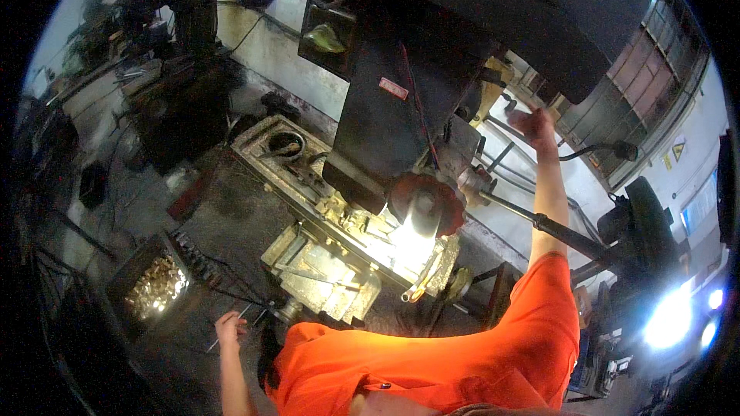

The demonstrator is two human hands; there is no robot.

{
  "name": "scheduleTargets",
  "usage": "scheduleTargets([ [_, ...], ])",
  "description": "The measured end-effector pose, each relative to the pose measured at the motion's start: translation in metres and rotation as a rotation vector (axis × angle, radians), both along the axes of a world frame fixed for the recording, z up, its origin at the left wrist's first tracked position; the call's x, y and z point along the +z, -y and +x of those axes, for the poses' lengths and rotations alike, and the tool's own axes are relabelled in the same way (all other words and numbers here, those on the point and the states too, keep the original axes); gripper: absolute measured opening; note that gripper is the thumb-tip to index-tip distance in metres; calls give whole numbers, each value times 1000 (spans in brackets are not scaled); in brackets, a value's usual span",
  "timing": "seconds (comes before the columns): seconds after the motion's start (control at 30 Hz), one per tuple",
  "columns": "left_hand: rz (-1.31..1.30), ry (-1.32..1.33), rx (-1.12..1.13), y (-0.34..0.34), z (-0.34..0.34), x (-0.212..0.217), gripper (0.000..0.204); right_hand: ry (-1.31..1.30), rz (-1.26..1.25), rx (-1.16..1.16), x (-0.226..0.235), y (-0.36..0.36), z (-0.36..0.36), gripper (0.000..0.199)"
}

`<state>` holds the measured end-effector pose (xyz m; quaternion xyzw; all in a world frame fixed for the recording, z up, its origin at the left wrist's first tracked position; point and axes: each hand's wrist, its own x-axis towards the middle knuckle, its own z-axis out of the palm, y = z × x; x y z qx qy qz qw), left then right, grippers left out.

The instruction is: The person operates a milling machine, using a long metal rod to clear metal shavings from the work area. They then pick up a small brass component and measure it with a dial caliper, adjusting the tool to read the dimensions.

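Left fingers (238, 323) on thin rod (213, 346), floor (187, 330) between them and bin's rim (176, 249)

The shirt (432, 358) was bright orange all over. The big machine (366, 127) was nearly black, with a small red label (394, 88) that had pale marks on it. Its round wheel-like part (455, 208) was dark red. The long worktop (297, 206) was tan with dark, blotchy stains. The thin stick (214, 344) was silvery grey. Little bits (158, 285) in a dark box (127, 293) shone gold. The yellow sign (678, 146) had black marks.
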<state>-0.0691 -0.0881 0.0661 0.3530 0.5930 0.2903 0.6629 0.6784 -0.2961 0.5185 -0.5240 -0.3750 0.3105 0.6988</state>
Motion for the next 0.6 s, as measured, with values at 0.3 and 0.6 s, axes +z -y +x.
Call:
scheduleTargets([
  [0.3, -26, -46, 13, 6, -7, 0, 20, 5, -136, -462, -13, -25, -14, 55],
  [0.6, 7, -42, -80, -3, 21, 39, 27, 163, -301, -459, -32, 3, 75, 41],
])
